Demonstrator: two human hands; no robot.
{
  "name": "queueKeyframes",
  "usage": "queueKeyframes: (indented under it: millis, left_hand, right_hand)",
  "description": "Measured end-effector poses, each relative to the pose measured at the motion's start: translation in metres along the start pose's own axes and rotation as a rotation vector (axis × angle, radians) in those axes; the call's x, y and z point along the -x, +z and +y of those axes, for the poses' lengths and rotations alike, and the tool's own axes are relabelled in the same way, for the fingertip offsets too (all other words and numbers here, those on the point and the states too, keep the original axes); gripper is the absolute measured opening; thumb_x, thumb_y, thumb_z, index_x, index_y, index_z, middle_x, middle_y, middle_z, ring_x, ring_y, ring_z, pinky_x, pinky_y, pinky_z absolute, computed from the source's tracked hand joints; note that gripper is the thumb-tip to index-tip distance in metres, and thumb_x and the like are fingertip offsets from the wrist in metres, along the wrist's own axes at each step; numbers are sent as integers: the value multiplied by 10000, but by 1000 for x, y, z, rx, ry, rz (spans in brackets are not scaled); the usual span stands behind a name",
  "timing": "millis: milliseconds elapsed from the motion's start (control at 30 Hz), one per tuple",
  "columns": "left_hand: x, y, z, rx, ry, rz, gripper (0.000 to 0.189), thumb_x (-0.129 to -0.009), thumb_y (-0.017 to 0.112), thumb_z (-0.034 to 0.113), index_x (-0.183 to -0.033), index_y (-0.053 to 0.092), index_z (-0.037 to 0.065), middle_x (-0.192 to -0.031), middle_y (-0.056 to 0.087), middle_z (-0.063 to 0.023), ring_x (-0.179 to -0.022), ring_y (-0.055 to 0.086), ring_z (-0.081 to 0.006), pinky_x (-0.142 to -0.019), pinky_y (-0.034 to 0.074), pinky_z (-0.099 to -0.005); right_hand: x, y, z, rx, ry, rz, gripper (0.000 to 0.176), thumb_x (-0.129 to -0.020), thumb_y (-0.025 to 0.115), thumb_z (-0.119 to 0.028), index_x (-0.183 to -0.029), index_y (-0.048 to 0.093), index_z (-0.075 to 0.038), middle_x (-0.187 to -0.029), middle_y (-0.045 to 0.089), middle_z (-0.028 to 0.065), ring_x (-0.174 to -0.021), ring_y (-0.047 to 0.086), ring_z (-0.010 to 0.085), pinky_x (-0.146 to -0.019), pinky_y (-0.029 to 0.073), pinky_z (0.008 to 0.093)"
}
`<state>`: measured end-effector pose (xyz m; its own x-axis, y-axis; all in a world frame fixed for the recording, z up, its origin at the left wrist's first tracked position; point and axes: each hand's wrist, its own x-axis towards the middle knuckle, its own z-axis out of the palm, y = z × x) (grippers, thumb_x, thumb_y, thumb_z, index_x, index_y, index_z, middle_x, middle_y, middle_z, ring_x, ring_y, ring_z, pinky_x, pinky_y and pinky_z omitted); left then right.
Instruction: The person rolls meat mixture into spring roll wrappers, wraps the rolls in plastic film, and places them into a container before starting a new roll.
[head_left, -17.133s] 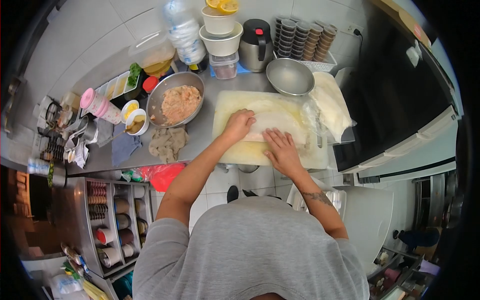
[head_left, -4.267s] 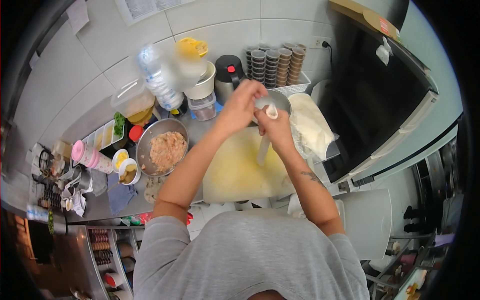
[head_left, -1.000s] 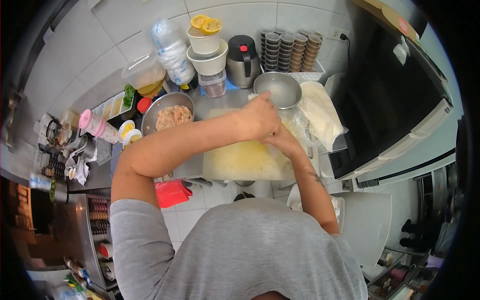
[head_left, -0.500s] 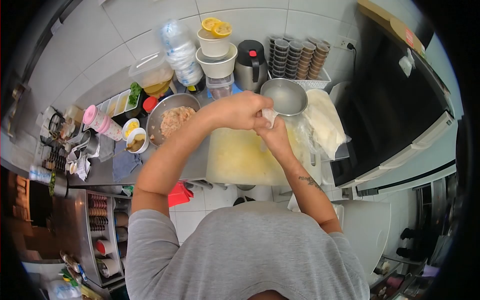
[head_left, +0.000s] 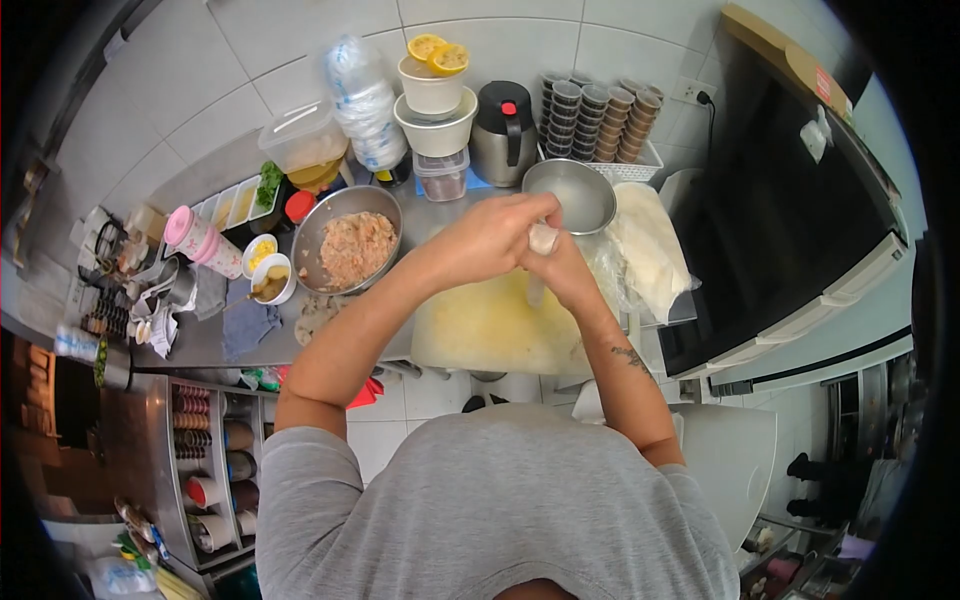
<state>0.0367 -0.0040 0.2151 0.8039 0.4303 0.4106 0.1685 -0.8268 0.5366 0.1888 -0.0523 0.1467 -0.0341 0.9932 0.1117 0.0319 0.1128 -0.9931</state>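
Observation:
Over the cutting board, my left hand (head_left: 502, 236) and my right hand (head_left: 564, 268) meet, fingers closed on a small pale wrapper (head_left: 543, 238). It looks compact and rounded, its lower part hidden by the fingers. A narrow pale strip (head_left: 535, 290) shows just below the hands. Under them lies the yellowish cutting board (head_left: 490, 330). Close behind my right hand is a metal bowl (head_left: 572, 195) of cloudy liquid. To the left, a larger steel bowl (head_left: 391, 262) holds pinkish minced filling (head_left: 357, 249). White sheets (head_left: 648, 245) in clear plastic lie to the right.
Small white cups (head_left: 272, 279) and a blue cloth (head_left: 252, 328) are on the steel counter at left. Along the wall stand stacked tubs (head_left: 434, 122), a steel jug (head_left: 502, 140) and stacked small cups (head_left: 608, 120). A dark-fronted appliance (head_left: 770, 220) borders the right side.
The thin, loose wrapper at my fingertips now looks compact and rounded. My hands have shifted slightly right and down, and my left forearm has dropped, uncovering more of the filling bowl.

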Motion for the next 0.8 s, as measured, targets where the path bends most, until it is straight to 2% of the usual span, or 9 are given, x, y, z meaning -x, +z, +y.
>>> queueKeyframes:
  millis: [33,133,233,333,433,533,633,733,800]
  left_hand:
    - [1,-1,4,30,-26,3,194,-806,509,-36,-995,531,1,-972,570,-170,-904,591,-358,-761,477,-418]
    - [6,2,5,-64,22,38,186,-812,533,-45,-989,528,9,-980,534,-154,-922,566,-352,-781,470,-408]
    - [8,4,-1,-139,68,55,199,-820,549,-43,-1008,525,15,-964,508,-144,-931,553,-334,-781,467,-394]
    - [9,-2,0,-50,40,23,186,-827,540,-46,-1004,521,11,-948,492,-140,-915,546,-331,-778,462,-376]
    - [11,-9,1,-84,18,106,159,-833,551,-20,-988,518,0,-909,519,-141,-858,563,-322,-749,472,-369]
    - [14,-3,2,106,-172,108,154,-832,568,12,-972,510,-9,-847,550,-145,-781,578,-313,-714,483,-377]
    - [15,1,6,102,-244,48,186,-828,587,42,-984,503,-14,-810,581,-160,-744,602,-313,-694,491,-388]
    - [17,3,7,-24,-181,34,174,-836,567,23,-991,499,-16,-859,585,-188,-804,603,-348,-721,486,-400]
    - [19,5,9,-49,-103,68,177,-841,552,12,-1009,500,-16,-886,584,-205,-839,595,-374,-738,480,-410]
  right_hand:
    - [-2,-4,3,16,58,-34,161,-823,675,-124,-927,614,-16,-865,630,10,-810,573,76,-687,459,249]
    - [-3,-2,12,-70,56,5,209,-823,692,-146,-964,620,-9,-866,629,7,-787,566,90,-690,460,255]
    - [-2,13,14,42,-201,116,282,-819,664,-117,-1064,577,-9,-936,618,35,-833,559,112,-723,454,264]
    - [8,20,1,63,-260,127,369,-813,618,-55,-1167,524,-14,-1006,574,97,-906,539,161,-791,440,286]
    - [0,16,26,57,-248,82,461,-814,614,-30,-1251,469,-20,-1053,521,151,-970,525,237,-850,429,318]
    - [9,21,19,307,-418,195,472,-823,622,-39,-1268,467,-12,-1023,500,176,-982,521,303,-871,429,351]
    - [17,29,20,430,-402,275,479,-805,679,-79,-1243,502,0,-999,510,168,-982,528,317,-868,434,375]
    - [19,25,9,418,-335,245,467,-763,717,-84,-1188,549,15,-975,495,149,-946,519,303,-852,440,364]
    - [12,17,8,415,-405,197,396,-763,729,-105,-1116,594,14,-966,544,118,-911,547,253,-809,454,338]
